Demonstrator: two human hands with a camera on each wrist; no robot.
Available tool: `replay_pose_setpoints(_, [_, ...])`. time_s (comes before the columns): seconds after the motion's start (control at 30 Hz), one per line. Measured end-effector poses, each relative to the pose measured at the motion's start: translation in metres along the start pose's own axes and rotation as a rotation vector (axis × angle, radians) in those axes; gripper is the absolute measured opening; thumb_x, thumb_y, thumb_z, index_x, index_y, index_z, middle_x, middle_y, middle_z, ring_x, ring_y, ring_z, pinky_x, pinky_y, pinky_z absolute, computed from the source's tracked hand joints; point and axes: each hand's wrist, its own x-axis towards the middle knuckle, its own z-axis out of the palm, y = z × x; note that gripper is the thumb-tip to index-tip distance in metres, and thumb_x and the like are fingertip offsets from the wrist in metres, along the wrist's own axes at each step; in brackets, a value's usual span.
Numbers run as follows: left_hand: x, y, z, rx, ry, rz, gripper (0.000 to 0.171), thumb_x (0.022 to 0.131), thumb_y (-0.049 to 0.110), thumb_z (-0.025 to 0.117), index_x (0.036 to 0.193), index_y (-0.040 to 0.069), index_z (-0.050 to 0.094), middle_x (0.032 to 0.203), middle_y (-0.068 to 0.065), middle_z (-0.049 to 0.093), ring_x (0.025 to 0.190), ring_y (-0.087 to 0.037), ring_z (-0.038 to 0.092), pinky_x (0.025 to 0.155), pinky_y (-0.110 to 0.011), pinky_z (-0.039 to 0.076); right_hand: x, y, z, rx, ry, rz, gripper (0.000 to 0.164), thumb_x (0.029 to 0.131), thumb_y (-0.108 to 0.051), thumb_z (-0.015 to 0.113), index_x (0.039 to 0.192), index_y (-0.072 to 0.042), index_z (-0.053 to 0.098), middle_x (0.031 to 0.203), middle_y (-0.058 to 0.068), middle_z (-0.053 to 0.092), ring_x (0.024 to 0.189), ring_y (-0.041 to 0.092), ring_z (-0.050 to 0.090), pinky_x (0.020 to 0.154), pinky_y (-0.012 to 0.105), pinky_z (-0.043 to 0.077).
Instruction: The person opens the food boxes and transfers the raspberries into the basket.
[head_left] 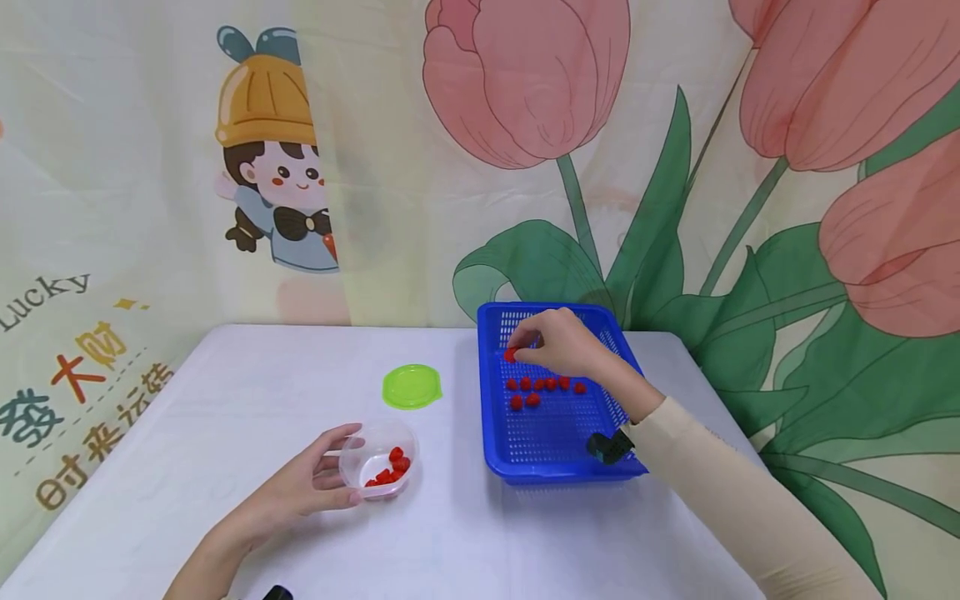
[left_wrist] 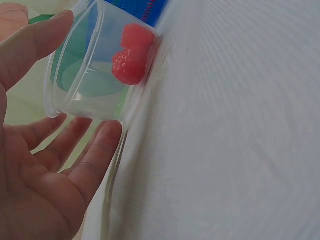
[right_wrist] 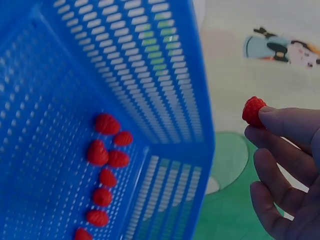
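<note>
My right hand pinches a raspberry between thumb and fingertip, above the blue basket. Several more raspberries lie on the basket floor, most of them in a loose row. On the left, my left hand holds a clear plastic cup by its side, thumb at the near edge and fingers round the far side. A few raspberries rest in the bottom of this cup, which stands on the white table. In the left wrist view the thumb reaches its rim.
A bright green lid lies flat on the white tablecloth, behind the cup and left of the basket. Behind the table hangs a printed curtain with tulips and a cartoon figure. A black wrist device shows at the right sleeve.
</note>
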Motion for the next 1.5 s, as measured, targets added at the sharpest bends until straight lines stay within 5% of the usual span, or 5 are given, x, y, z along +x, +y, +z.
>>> replay_pose_setpoints(0.33, [-0.001,-0.002,0.0,-0.004,-0.003,-0.007,0.095,0.091,0.021,0.086,0.166,0.021,0.029,0.165,-0.016,0.038,0.142,-0.04,0.052,0.098,-0.022,0.053,0.003,0.045,0.001,-0.053,-0.028,0.094,0.011,0.097,-0.016,0.079,0.107,-0.013,0.082,0.104,0.002,0.08,0.095,0.021,0.074,0.086,0.041,0.061])
replay_pose_setpoints(0.73, [-0.001,-0.002,0.0,-0.008,-0.003,-0.018,0.094,0.091,0.021,0.085,0.166,0.023,0.029,0.166,-0.015,0.037,0.142,-0.04,0.052,0.097,-0.023,0.054,0.007,0.066,0.01,-0.085,-0.112,0.146,0.01,0.098,-0.013,0.078,0.107,-0.009,0.081,0.102,0.004,0.08,0.103,0.025,0.073,0.098,0.048,0.057])
replay_pose_setpoints(1.23, [0.0,0.003,0.002,0.0,-0.005,-0.006,0.094,0.09,0.02,0.086,0.165,0.019,0.029,0.164,-0.018,0.038,0.141,-0.04,0.053,0.098,-0.022,0.054,0.004,0.095,0.031,-0.043,-0.2,0.235,0.008,0.098,-0.013,0.078,0.105,-0.011,0.081,0.1,0.001,0.079,0.092,0.017,0.073,0.091,0.041,0.061])
replay_pose_setpoints(1.5, [-0.001,0.002,0.0,-0.016,-0.01,-0.01,0.094,0.091,0.019,0.085,0.166,0.019,0.028,0.165,-0.018,0.037,0.142,-0.041,0.052,0.098,-0.023,0.054,0.002,0.101,0.037,-0.037,-0.238,0.211,0.009,0.096,-0.011,0.079,0.105,-0.01,0.081,0.094,-0.002,0.079,0.082,0.012,0.073,0.096,0.044,0.058])
